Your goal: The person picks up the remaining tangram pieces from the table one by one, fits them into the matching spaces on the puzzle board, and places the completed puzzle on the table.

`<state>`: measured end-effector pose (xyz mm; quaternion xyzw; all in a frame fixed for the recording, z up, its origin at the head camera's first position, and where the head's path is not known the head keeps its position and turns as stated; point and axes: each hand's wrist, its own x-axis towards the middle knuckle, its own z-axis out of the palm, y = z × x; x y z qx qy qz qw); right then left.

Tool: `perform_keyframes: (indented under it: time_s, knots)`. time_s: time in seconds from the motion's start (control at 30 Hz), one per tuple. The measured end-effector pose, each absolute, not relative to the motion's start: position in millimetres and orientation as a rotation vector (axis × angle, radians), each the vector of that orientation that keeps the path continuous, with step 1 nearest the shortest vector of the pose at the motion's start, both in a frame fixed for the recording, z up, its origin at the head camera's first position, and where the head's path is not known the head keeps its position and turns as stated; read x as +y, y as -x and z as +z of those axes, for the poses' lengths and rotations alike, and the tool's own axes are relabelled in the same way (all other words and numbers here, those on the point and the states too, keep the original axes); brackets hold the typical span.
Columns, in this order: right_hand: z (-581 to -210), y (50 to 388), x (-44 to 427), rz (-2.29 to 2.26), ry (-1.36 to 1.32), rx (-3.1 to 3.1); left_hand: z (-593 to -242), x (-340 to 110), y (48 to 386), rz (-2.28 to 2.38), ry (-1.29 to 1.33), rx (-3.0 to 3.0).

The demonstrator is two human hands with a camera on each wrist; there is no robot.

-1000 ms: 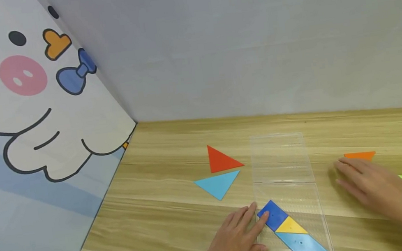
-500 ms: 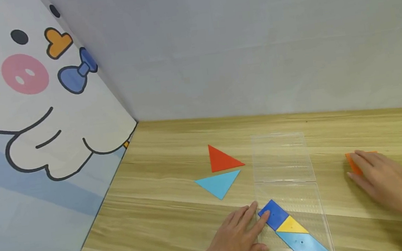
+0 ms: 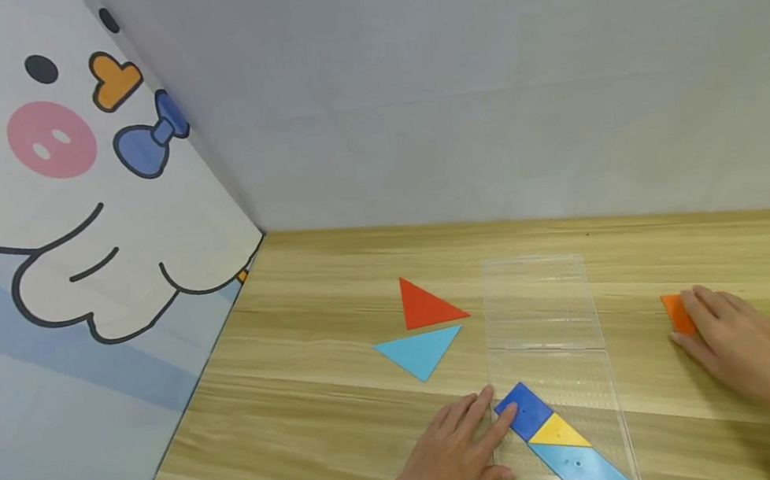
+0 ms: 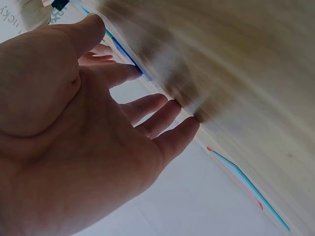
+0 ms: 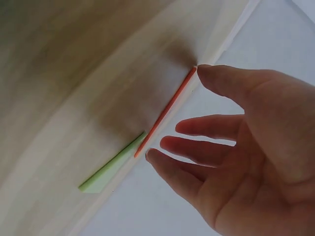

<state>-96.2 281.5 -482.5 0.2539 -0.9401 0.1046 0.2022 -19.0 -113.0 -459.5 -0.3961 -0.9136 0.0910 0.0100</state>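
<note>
Across the clear case [image 3: 575, 381], head view: dark blue square [image 3: 535, 414], yellow triangle [image 3: 558, 434] and light blue parallelogram [image 3: 589, 470] lay edge to edge in a slanted row. Left hand [image 3: 446, 459] rested at the case's left edge, index fingertip on the square. Farther left of the case: red triangle [image 3: 427, 308], light blue triangle [image 3: 422, 352]. Right of the case, well apart, right hand [image 3: 747, 349] partly covered an orange triangle [image 3: 675, 314]. Left wrist view: fingers extended. Right wrist view: thumb tip met the orange triangle's end, fingertip near the other; couldn't tell if pinched. Green piece [image 5: 110, 169] lay just beside.
</note>
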Motion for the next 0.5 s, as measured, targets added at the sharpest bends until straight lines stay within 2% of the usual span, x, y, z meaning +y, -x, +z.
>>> perform_keyframes:
  time_s: [0.5]
  knots:
    - [-489.6,97.8,279.4,0.273,-0.779,-2.608,-461.1,-112.4,19.9,0.291,1.234,-2.838]
